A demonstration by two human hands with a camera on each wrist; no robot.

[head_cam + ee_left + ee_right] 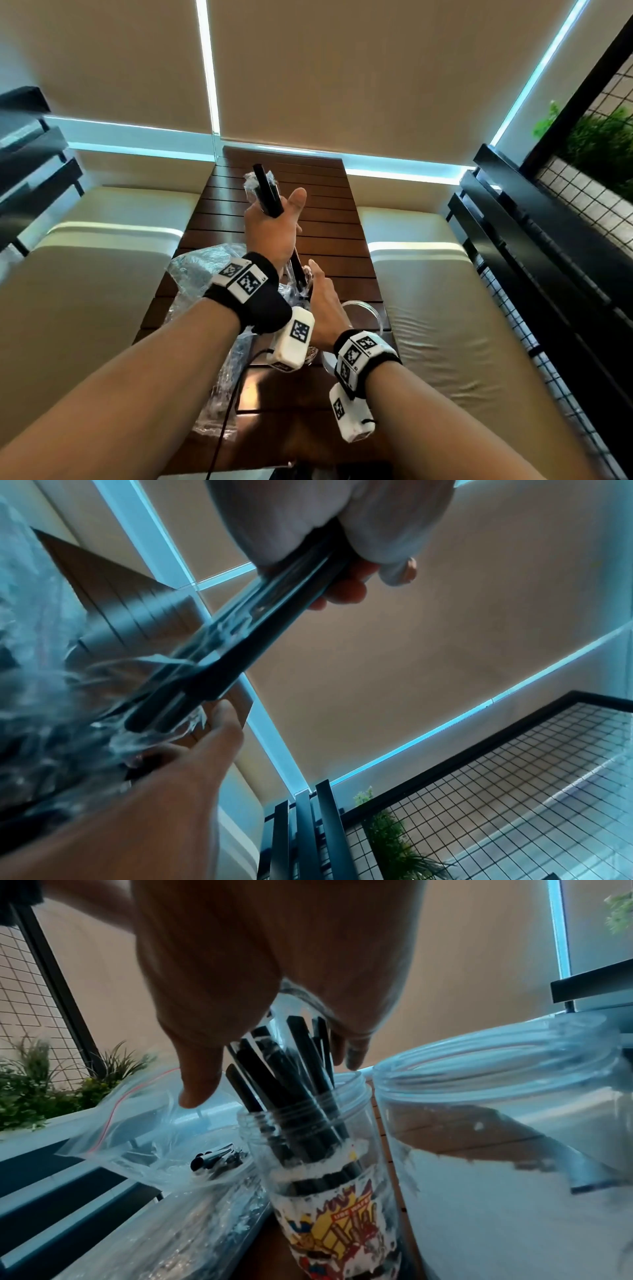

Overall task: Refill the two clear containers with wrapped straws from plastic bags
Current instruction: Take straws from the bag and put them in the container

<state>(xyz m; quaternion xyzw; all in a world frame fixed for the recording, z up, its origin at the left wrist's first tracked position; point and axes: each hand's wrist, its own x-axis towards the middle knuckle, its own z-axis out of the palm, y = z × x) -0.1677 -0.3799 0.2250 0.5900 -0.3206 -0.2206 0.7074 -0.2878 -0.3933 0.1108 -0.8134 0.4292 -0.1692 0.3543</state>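
My left hand [284,212] is raised over the table and grips a bundle of black wrapped straws [265,188] that slants down toward the labelled clear container [308,1150]. The left wrist view shows its fingers curled round the bundle [274,610]. My right hand [318,287] hovers over that container, thumb and fingers spread loosely round the tops of the several black straws [291,1091] standing in it. Beside it stands a wider clear container [496,1123], which looks empty; its rim [370,311] shows in the head view.
A crumpled clear zip bag [137,1137] with more straws lies left of the containers on the dark slatted wooden table [325,240]. Cream cushioned benches [85,274] flank the table. A black wire-mesh partition with plants [599,144] runs along the right.
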